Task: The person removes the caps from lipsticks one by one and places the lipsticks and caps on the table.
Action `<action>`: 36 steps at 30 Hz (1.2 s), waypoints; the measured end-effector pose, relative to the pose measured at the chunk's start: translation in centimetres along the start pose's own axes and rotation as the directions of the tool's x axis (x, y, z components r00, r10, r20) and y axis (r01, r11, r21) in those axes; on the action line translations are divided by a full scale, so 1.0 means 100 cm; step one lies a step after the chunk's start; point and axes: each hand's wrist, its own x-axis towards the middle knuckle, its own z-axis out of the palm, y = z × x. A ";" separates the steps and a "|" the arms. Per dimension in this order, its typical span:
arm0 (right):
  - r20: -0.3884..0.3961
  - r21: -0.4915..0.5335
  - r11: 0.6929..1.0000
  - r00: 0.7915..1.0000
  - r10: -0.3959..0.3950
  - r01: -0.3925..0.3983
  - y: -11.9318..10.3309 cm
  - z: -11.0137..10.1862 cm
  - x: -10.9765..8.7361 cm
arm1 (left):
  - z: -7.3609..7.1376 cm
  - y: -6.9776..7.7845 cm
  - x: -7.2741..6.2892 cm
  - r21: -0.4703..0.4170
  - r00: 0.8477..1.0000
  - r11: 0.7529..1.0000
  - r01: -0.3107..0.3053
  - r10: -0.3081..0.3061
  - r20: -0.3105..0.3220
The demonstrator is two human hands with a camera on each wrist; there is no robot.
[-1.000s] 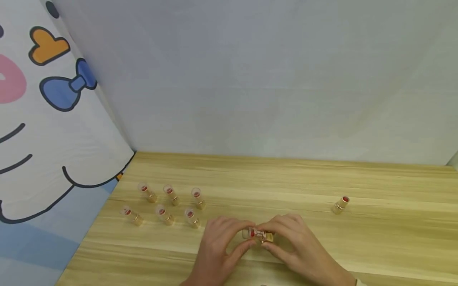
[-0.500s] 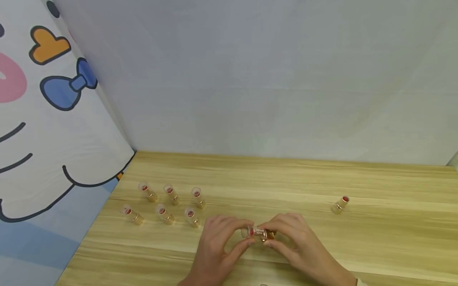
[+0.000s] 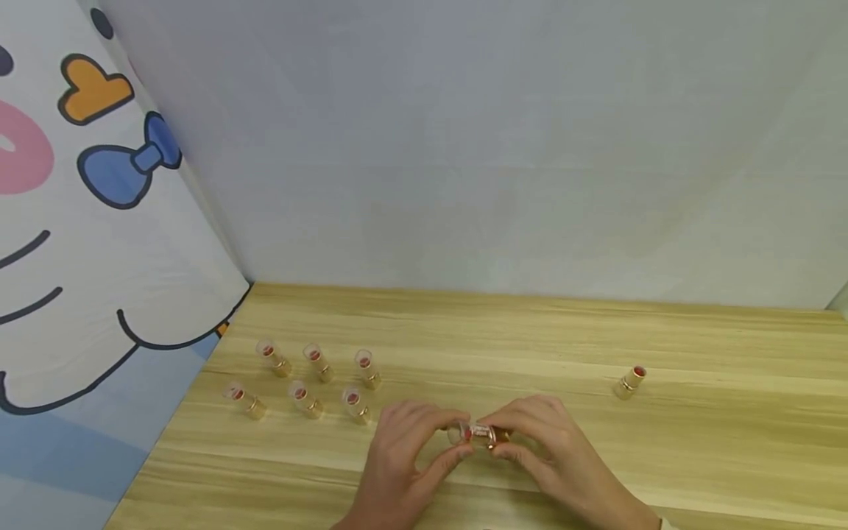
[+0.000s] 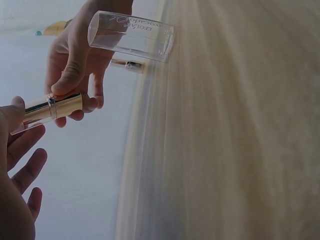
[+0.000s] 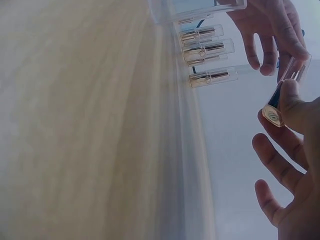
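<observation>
Both hands hold one lipstick level above the front middle of the wooden table, its capped end to the left. My left hand pinches the clear cap between thumb and forefinger. At the other end, the thumb and fingers of my right hand grip the gold base. A red bullet shows through the cap in the head view. The flat bottom of the base faces the right wrist camera, with the right thumb on its side. The other fingers of each hand are spread loosely away from the lipstick.
Several capped lipsticks stand upright in two rows on the left. A lone uncapped lipstick stands to the right. Close to the left wrist camera, a loose clear cap stands on the table. White cloth hangs behind.
Both hands stay nearly in place with the lipstick between them. The right fingers have shifted slightly on the gold base, which now looks darker and more covered.
</observation>
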 end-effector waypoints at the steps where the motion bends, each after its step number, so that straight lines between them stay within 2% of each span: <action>1: 0.003 0.007 1.000 1.000 0.007 -0.007 0.000 0.000 0.000 | 0.000 0.000 0.000 0.004 1.000 1.000 0.001 -0.001 -0.002; 7: 0.011 0.035 0.999 1.000 0.004 -0.005 0.000 0.000 -0.001 | 0.000 0.000 -0.001 0.007 1.000 1.000 0.008 -0.008 -0.008; 12: -0.022 0.030 0.998 0.998 -0.060 0.061 0.004 0.001 -0.001 | -0.002 0.000 0.001 -0.011 1.000 1.000 -0.010 0.010 -0.021; 15: -0.043 0.051 0.996 0.996 -0.074 0.076 0.009 0.000 -0.002 | -0.006 0.000 0.003 -0.011 0.999 1.000 0.000 -0.001 -0.043; 19: -0.027 0.087 0.996 1.000 0.000 0.002 0.011 -0.002 -0.006 | -0.013 0.001 0.006 -0.010 0.997 0.999 0.032 -0.033 -0.069; 22: -0.010 0.086 0.995 0.999 0.049 -0.048 0.011 -0.003 -0.008 | -0.015 0.001 0.008 -0.014 0.997 1.000 0.026 -0.027 -0.068; 29: 0.004 0.081 0.992 0.995 0.099 -0.099 0.011 -0.004 -0.007 | -0.017 0.001 0.010 0.002 0.999 1.000 0.001 -0.001 -0.053; 36: 0.010 0.079 0.987 0.991 0.137 -0.137 0.011 -0.005 -0.007 | -0.019 0.003 0.012 0.047 1.000 0.999 -0.026 0.027 -0.005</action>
